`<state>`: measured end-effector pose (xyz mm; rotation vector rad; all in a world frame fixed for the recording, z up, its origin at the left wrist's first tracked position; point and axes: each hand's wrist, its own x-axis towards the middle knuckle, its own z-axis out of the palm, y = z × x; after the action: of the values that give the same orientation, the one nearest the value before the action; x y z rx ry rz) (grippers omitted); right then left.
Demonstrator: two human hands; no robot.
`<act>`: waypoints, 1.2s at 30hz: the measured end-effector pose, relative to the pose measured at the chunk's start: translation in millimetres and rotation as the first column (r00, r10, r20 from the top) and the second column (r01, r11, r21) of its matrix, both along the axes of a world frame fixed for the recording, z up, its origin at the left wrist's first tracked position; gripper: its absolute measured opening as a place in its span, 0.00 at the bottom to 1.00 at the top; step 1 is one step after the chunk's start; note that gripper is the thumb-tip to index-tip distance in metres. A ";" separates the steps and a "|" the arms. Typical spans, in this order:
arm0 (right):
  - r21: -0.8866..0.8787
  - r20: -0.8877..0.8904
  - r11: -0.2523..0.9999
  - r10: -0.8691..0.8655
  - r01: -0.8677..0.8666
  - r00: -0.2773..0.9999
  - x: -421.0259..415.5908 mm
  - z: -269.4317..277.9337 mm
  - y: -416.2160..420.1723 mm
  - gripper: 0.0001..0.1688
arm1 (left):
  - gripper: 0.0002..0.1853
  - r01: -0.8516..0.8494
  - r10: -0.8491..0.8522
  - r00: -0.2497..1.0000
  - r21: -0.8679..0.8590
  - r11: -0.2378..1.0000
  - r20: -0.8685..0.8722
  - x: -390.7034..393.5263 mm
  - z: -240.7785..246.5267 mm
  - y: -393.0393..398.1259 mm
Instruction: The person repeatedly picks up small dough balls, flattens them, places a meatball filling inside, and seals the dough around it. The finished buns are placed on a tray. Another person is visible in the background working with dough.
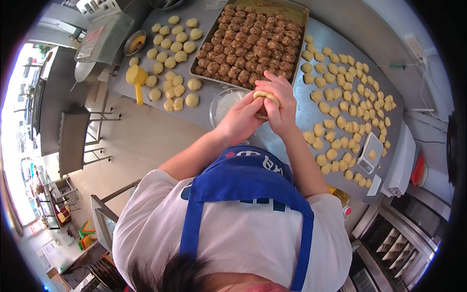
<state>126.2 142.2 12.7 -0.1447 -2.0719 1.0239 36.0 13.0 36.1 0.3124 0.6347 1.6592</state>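
Both hands meet above the near edge of the metal table. My left hand [242, 118] and my right hand [279, 104] hold one piece of dough [267, 97] between them, wrapped partly around a brown filling. Just beyond is a metal tray [193, 70] with rows of brown filling balls [251, 43]. A clear bowl of white powder [227, 106] stands beside my left hand. Smooth round dough balls [176, 46] lie left of the tray. Many cut dough pieces [343, 106] are spread over the table's right side.
A yellow scoop [136, 76] and a metal bowl [135, 43] stand at the table's left. A small white scale [370, 152] with a dough piece on it is at the right. A bottle of yellow oil [339, 197] stands below the table's near right edge.
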 end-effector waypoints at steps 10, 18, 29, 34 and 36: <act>-0.013 0.101 0.995 -0.099 0.101 0.990 -4.6 29.1 -15.6 0.15 | 0.25 -0.019 0.024 0.995 0.058 0.998 -0.098 -1.0 -0.5 -2.4; -0.583 -0.295 0.812 -0.245 0.029 0.924 -25.2 30.4 -36.9 0.17 | 0.29 -0.099 0.150 0.948 0.187 0.977 -0.281 4.2 -1.5 4.0; -0.461 -0.393 0.886 -0.257 0.053 0.883 -26.3 29.2 -32.4 0.14 | 0.33 -0.112 0.212 0.907 0.277 0.954 -0.364 5.9 15.3 10.9; -0.082 -0.173 0.996 -0.055 0.041 0.983 -11.7 46.0 -6.8 0.16 | 0.30 -0.036 0.080 0.914 0.117 0.993 -0.397 -9.9 11.1 2.0; 0.111 -0.184 0.987 -0.092 0.114 0.979 -14.2 39.2 -13.5 0.16 | 0.30 0.031 -0.013 0.923 0.041 0.999 -0.383 -9.0 16.1 -0.7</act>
<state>111.9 128.7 51.9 -0.0938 -1.9363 0.8157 27.0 12.3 52.1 0.6874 0.8810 1.6039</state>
